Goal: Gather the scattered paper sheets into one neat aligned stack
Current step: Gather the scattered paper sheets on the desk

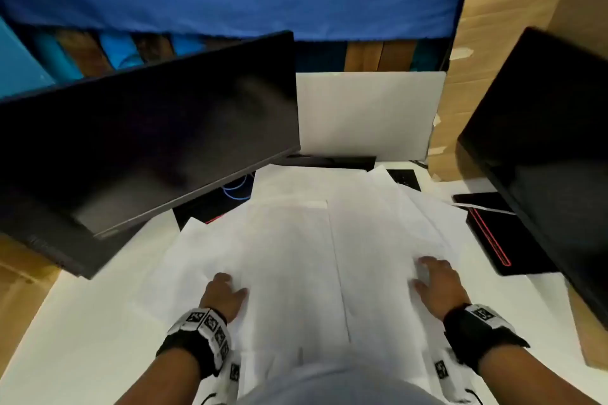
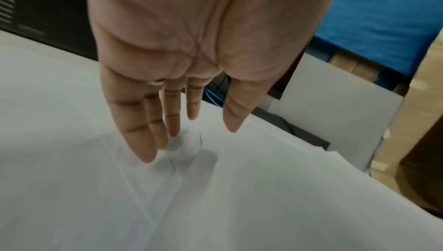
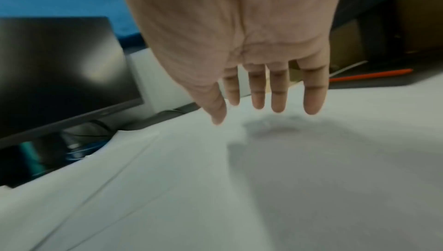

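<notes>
Several white paper sheets (image 1: pixel 296 250) lie spread and overlapping across the white desk (image 1: pixel 82 322), their edges fanned out toward the far right. My left hand (image 1: pixel 225 293) is over the left side of the spread, fingers straight and pointing down at the paper (image 2: pixel 215 188), fingertips (image 2: pixel 148 156) at or just above the sheet. My right hand (image 1: pixel 434 276) hovers over the right side with fingers (image 3: pixel 278 103) straight and slightly apart above the paper (image 3: pixel 215 179), casting a shadow. Neither hand holds anything.
A dark monitor (image 1: pixel 148 138) leans at the back left, another black monitor (image 1: pixel 543 141) stands at the right with its red-lined base (image 1: pixel 493 240). A white panel (image 1: pixel 365 115) stands behind the sheets. Cardboard (image 1: pixel 493 43) rises at the far right; blue cables (image 1: pixel 237 189) sit behind.
</notes>
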